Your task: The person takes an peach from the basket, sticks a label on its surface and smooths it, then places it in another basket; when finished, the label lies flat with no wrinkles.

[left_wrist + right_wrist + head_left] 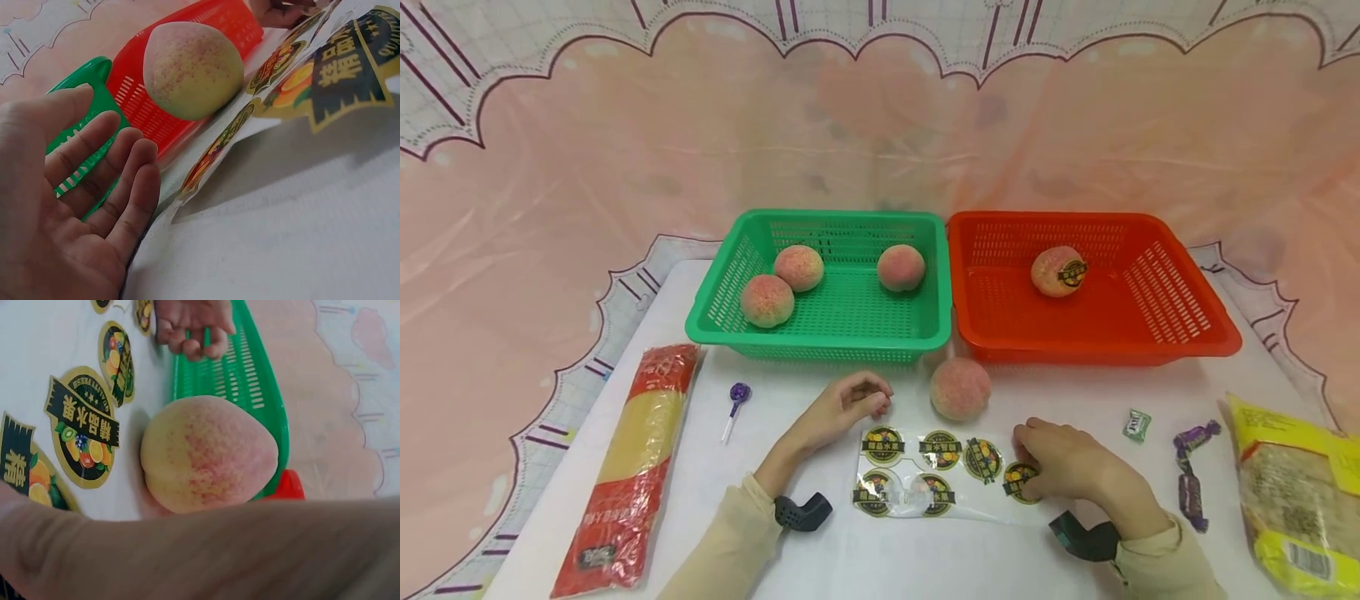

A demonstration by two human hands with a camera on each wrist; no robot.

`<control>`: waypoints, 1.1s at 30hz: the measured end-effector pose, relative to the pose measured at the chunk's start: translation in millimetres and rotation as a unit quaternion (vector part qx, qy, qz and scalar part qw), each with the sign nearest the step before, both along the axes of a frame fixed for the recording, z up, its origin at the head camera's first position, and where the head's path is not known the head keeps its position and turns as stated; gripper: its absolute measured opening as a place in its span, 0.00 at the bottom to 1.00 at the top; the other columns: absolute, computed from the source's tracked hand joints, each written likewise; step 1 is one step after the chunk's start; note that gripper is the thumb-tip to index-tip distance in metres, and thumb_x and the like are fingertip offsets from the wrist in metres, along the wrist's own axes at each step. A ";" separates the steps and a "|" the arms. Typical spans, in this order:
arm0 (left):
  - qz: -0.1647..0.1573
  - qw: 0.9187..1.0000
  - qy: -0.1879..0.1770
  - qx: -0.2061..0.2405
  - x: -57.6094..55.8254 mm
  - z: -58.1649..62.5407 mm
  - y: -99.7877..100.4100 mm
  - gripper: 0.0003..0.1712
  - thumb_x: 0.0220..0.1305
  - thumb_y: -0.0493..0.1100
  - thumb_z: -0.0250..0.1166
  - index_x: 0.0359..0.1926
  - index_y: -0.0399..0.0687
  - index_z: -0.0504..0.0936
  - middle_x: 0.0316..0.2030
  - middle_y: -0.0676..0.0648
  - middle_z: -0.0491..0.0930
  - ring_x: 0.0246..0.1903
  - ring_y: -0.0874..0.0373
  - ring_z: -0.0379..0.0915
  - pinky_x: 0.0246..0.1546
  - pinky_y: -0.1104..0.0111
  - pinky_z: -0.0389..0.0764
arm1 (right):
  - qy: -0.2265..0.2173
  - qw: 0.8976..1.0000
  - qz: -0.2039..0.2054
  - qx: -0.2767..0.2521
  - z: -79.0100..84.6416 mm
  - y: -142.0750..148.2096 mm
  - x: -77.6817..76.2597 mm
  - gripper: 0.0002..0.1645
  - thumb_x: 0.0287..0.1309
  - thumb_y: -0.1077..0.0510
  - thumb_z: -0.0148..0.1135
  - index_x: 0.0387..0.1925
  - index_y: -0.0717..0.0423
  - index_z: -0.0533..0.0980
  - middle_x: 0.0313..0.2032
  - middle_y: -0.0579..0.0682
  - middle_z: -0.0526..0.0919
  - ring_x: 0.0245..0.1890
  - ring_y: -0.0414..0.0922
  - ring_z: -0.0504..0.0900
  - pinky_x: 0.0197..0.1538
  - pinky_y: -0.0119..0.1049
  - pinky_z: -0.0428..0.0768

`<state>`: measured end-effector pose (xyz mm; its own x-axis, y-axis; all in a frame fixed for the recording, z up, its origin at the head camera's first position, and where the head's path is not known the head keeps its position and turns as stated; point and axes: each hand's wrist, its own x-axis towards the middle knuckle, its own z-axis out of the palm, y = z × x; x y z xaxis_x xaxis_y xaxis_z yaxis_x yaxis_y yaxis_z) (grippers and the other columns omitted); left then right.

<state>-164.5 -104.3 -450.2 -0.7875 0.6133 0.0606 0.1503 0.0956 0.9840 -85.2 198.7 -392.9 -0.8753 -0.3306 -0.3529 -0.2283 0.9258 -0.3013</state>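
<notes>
A clear sheet of round black-and-gold fruit stickers (910, 462) lies on the white table. At its right end, my right hand (1071, 462) pinches the edge of a sticker (1018, 482) with curled fingers; the exact contact is partly hidden. My left hand (844, 407) rests beyond the sheet's upper left corner, palm turned inward, fingers loosely bent and holding nothing, as the left wrist view shows. Between and beyond both hands sits a pink-yellow peach (961, 389), seen close up in the right wrist view, where the forearm covers the lower part.
Behind stand a green basket (820, 342) with three peaches and a red basket (1097, 350) with one stickered peach (1058, 271). A red-and-yellow packet (632, 467) and purple lollipop (740, 392) lie left; a green candy (1137, 425), purple wrapped candies (1191, 492) and yellow bag (1296, 500) right.
</notes>
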 end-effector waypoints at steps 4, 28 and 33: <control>-0.006 1.000 -0.003 0.005 4.3 10.9 1.0 0.16 0.63 0.39 0.53 0.45 0.29 0.70 0.38 0.28 0.73 0.39 0.37 0.72 0.41 0.57 0.77 | -0.008 0.999 0.029 -0.037 -0.1 10.5 -5.6 0.17 0.37 0.58 0.69 0.20 0.46 0.66 0.18 0.41 0.64 0.21 0.38 0.63 0.24 0.29 0.59; 0.038 0.987 0.123 -0.096 27.1 45.1 82.5 0.09 0.57 0.52 0.59 0.37 0.56 0.75 0.29 0.56 0.78 0.30 0.68 0.74 0.32 0.74 0.77 | 0.064 0.945 0.063 -0.314 7.2 -9.0 -34.5 0.07 0.56 0.48 0.55 0.36 0.41 0.69 0.30 0.38 0.76 0.32 0.35 0.75 0.37 0.30 0.76; 0.091 0.987 0.110 -0.069 16.1 50.2 87.8 0.06 0.57 0.46 0.61 0.35 0.51 0.77 0.29 0.53 0.79 0.28 0.67 0.75 0.31 0.74 0.77 | 0.058 0.937 0.031 -0.343 10.8 -15.3 -45.5 0.07 0.56 0.48 0.55 0.36 0.43 0.69 0.29 0.41 0.76 0.31 0.38 0.75 0.35 0.30 0.75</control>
<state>-148.4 -16.5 -400.0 -0.8622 0.4779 0.1680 0.3273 0.2723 0.9048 -130.8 183.4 -382.1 -0.8658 -0.4970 0.0579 -0.3438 0.5068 -0.7906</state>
